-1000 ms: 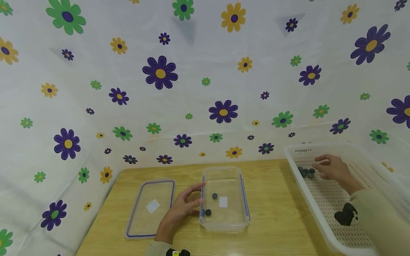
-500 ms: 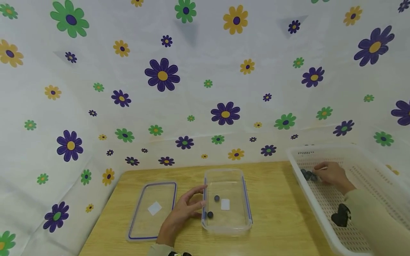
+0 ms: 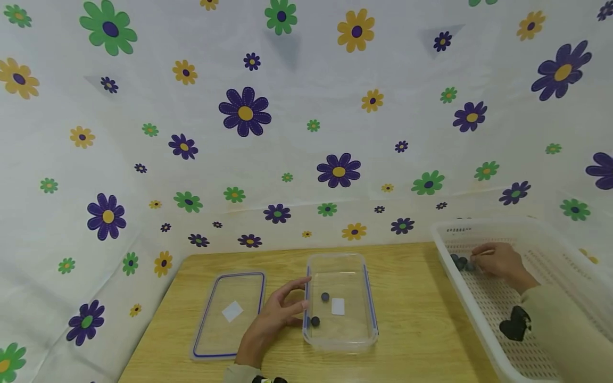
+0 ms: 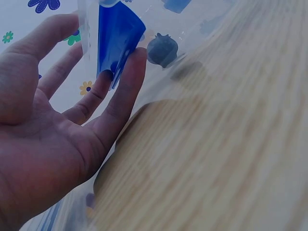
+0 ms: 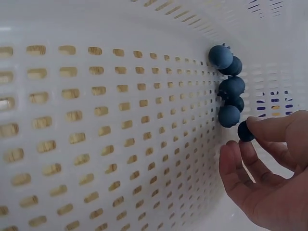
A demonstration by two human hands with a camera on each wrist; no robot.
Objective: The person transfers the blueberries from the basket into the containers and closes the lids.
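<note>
A: Head view first. Who's where?
B: Right hand (image 3: 498, 261) is down in the white basket (image 3: 462, 303), by the blueberries (image 3: 461, 263) near its left wall. Left hand (image 3: 270, 316) is at the left side of the clear box (image 3: 347, 336), fingers spread and loosely bent. 2 loose berries (image 3: 325, 297) in the box; dark patch next to 1 may be a reflection, can't tell. Lid (image 3: 227, 331) lies flat on the table (image 3: 404, 298), left of the box.

A: Left wrist view?
B: Fingertips against the blue latch (image 4: 118, 38), not wrapped round the box. Box looks like light, stiff, slick plastic, so it'd probably slide if bumped. Best steadied by side wall or rim. 1 berry shows through the plastic.

A: Right wrist view?
B: Right hand pinches 1 blueberry (image 5: 246, 131) between its fingertips, lower fingers curved underneath. 5 more cluster by the basket wall.

A: How will it handle?
B: Next to no weight, I'd guess. Thin skin, slightly soft, round, rolls easily. Take it round the middle, light pinch; squeeze hard and it could bruise or pop out. Neighbours sit close, so approach from the free side.
</note>
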